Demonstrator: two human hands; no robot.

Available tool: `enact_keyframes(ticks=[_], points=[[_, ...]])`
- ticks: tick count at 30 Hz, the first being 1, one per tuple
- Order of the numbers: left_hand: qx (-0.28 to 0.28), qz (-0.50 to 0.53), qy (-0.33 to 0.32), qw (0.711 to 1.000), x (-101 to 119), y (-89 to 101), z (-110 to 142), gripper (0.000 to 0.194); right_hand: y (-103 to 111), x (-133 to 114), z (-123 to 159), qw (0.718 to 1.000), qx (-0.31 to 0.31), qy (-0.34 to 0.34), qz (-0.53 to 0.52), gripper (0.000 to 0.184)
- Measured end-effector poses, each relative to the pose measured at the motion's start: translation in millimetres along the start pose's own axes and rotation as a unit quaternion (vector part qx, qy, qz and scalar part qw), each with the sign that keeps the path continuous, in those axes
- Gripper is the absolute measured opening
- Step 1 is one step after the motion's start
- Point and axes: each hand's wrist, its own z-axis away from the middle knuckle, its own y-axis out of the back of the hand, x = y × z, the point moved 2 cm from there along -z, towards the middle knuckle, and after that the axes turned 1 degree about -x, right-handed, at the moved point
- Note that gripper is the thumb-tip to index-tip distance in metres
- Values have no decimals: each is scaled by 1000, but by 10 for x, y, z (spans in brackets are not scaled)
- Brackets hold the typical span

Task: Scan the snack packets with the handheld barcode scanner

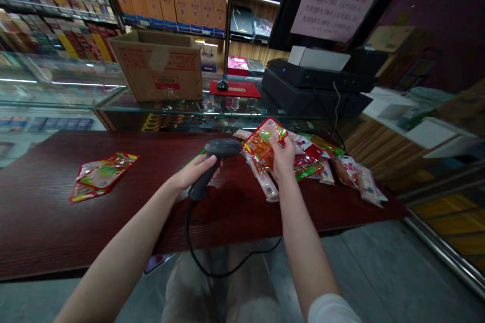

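My left hand (197,171) is wrapped round the grip of a black barcode scanner (222,148), whose head points right and whose cable loops down past the table's edge. In my right hand (283,154) is a red-edged snack packet (261,141), pinched at its right side and raised a little over a heap of other packets. That heap includes long clear-wrapped packets (267,184) and several red and green ones (308,169). Two overlapping snack packets (104,174) lie apart at the left of the table.
The dark red wooden table (144,222) meets a glass display counter (109,103) behind it. On the counter stand an open cardboard box (162,70), a red mat (237,89) and black machines (314,81). Stocked shelves (170,5) rise behind.
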Motion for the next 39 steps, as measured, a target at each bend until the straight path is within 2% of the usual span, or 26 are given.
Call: enact_keyframes(ticks=[4,7,9,13,16,18,20,22,24,25,27,30,32,34,36,39], points=[[40,-16,10,999,-10,105,-2,58,69,-88,-20,998,-4,45,50,40],[116,-39,18,992,-52,271,-43,57,242,-174,-138,989,20,94,113,64],[164,-42,19,985,-117,382,-90,57,408,-194,-265,972,40,107,203,74],[183,-19,43,982,-321,490,-209,61,745,-145,-480,907,68,123,398,50],[166,13,54,984,-442,447,-278,69,911,-144,-481,870,106,102,470,49],[141,41,45,988,-470,367,-309,69,923,-227,-399,859,124,114,484,47],[118,75,28,990,-456,275,-326,66,818,-359,-280,859,108,161,473,40],[114,109,4,987,-404,210,-327,64,595,-475,-145,871,43,206,444,32],[129,142,-22,981,-322,213,-302,63,279,-506,-13,886,-90,196,409,27],[141,155,-33,977,-274,247,-276,61,104,-481,55,884,-176,171,398,28],[175,154,-38,972,-178,385,-201,57,-212,-382,185,848,-304,121,418,40],[250,82,-10,965,-56,708,-50,49,-521,-187,342,771,-408,90,481,64],[294,40,5,955,0,913,45,43,-610,-80,421,736,-444,87,503,73],[315,32,3,949,34,1039,105,41,-632,-12,474,720,-447,91,523,84],[306,39,-6,951,43,1064,119,41,-625,19,505,714,-434,94,542,97],[276,39,-16,960,23,971,79,46,-616,28,510,719,-420,73,549,106]])
